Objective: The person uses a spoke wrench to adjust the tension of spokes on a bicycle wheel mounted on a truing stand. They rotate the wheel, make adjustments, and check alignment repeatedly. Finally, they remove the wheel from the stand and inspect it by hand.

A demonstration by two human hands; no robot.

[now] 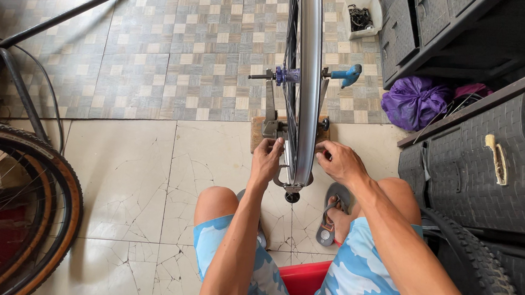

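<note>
Bare rim (308,64), upright in a truing stand (271,114) on the tiled floor (125,175), straight ahead between the knees. Left hand (266,160): fingers curled shut, pinching at the stand's caliper beside the rim. Right hand (338,161): fingers bent, tips at the rim's far side; the grip itself is hidden. Risks: a fingertip nipped between rim and caliper if the wheel turns; the stand tipping under uneven side pressure.
</note>
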